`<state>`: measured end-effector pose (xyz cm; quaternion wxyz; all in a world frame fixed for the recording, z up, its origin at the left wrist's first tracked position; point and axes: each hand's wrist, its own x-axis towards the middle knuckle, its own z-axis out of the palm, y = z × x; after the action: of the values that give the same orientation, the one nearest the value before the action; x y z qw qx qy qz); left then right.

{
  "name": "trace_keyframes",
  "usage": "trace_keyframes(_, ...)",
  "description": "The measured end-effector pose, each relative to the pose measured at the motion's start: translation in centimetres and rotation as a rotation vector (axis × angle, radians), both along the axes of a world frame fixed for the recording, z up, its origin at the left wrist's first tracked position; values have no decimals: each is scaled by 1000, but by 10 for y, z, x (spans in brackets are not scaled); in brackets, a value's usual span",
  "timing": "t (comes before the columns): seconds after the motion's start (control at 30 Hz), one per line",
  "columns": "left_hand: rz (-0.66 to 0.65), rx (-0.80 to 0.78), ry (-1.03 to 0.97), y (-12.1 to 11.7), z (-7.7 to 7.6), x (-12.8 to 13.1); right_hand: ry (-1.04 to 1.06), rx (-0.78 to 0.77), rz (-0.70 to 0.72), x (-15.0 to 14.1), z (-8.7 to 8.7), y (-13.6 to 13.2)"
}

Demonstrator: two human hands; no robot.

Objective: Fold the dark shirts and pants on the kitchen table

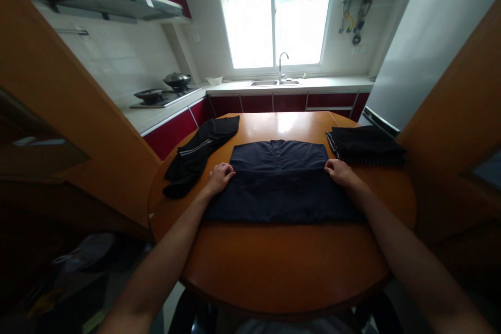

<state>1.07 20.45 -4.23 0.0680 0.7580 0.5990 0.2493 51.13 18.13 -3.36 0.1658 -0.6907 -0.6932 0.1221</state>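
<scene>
A dark navy garment (279, 195) lies on the wooden table (285, 266) in front of me, its near part doubled over so that a straight edge crosses its middle. Its exact kind I cannot make out. My left hand (221, 177) pinches the left end of that edge, fingers closed on the cloth. At the right end, my right hand (340, 171) grips the same edge between thumb and fingers. The far strip of the garment lies flat beyond the fold, with gathers at its centre.
Black clothing with pale stripes (195, 151) lies at the table's left. A folded stack of black cloth (366, 143) sits at the right. Behind are a counter with a sink (274, 82), a stove with pans (178, 81) and a fridge (422, 36).
</scene>
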Motion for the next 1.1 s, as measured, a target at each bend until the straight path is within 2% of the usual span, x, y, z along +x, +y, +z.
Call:
trace_keyframes(0.1,9,11,63,-10,15,6,-103,18,-52,-13,15,-15)
trace_keyframes(0.2,-72,92,147,-44,30,38,-123,192,-42,-53,26,-46)
trace_keyframes(0.27,-226,102,192,-76,33,73,-59,314,114,-89,24,-75)
trace_keyframes(0.37,-494,57,261,-120,25,124,-70,321,415,-134,11,-113)
trace_keyframes(0.47,-566,9,325,-139,15,139,-131,229,582,-140,-2,-132)
trace_keyframes(0.53,-522,-16,355,-140,12,128,-166,178,585,-124,-6,-134)
trace_keyframes(0.63,-451,-38,388,-138,13,97,-203,143,502,-87,-9,-138)
trace_keyframes(0.8,-388,-43,414,-146,16,50,-234,178,412,-37,-16,-157)
trace_keyframes(0.93,-438,-42,396,-153,20,11,-208,202,446,-8,-19,-165)
trace_keyframes(1.1,-529,-29,297,-159,30,-33,-127,277,552,31,-20,-167)
